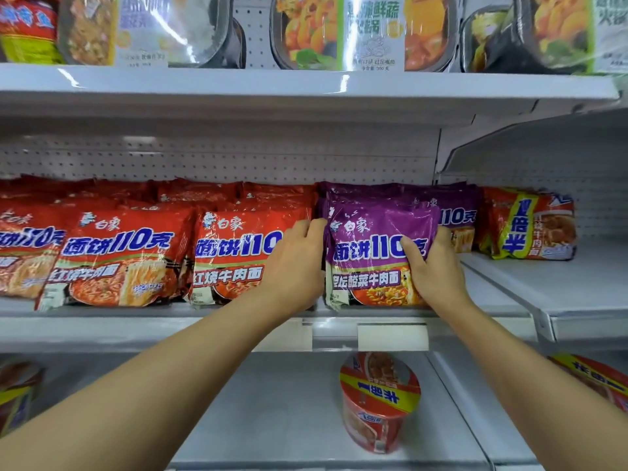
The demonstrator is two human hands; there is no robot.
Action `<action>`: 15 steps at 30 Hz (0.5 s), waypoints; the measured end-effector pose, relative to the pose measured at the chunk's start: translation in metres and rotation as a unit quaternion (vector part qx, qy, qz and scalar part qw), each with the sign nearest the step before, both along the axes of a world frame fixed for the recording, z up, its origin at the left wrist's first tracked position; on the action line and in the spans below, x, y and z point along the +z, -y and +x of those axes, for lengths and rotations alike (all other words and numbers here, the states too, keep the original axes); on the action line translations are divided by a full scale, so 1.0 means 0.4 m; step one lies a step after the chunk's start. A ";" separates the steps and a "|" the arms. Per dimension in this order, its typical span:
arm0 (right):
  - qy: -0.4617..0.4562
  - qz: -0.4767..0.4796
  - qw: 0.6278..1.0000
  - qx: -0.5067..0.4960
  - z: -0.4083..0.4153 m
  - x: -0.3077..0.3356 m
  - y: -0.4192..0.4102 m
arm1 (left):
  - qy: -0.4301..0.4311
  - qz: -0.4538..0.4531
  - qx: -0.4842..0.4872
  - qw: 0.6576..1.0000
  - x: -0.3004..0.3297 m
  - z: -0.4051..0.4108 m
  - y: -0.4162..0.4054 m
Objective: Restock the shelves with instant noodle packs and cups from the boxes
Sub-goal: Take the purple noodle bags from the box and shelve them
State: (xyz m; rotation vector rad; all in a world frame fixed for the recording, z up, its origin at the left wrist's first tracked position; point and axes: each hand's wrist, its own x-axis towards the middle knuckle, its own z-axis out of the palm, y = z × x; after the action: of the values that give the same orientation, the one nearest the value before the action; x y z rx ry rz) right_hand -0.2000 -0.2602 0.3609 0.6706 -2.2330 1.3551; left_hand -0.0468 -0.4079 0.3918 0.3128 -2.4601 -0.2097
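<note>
Here both hands, left hand and right hand, grip (apparently) the purple noodle pack.

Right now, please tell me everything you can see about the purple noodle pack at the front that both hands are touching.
The purple noodle pack is a glossy plastic multi-pack with white and blue lettering and a noodle picture on the lower part. It stands nearly upright at the front edge of the middle shelf, ahead of other purple packs and beside the red packs. The left hand holds its left edge; the right hand grips its right side, thumb across the front.
</note>
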 end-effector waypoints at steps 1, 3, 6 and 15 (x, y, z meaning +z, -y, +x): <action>-0.003 0.004 1.000 -0.003 0.004 -0.002 -0.006 | 0.001 -0.003 0.001 1.000 -0.001 0.003 -0.001; -0.016 0.017 1.000 -0.011 0.018 -0.005 -0.021 | 0.004 -0.006 0.002 1.000 -0.003 0.011 -0.006; -0.025 0.046 0.998 -0.021 0.047 -0.011 -0.053 | 0.002 -0.012 -0.004 1.000 -0.007 0.025 -0.019; -0.019 0.176 0.983 -0.047 0.219 -0.045 -0.151 | 0.013 -0.031 -0.036 0.999 -0.052 0.112 -0.085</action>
State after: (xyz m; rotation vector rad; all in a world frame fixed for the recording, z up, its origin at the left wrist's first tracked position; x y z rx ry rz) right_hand -0.1124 -0.1999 0.3430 0.6909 -2.4642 0.9027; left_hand -0.0022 -0.3737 0.3710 0.2008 -2.4999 -0.1602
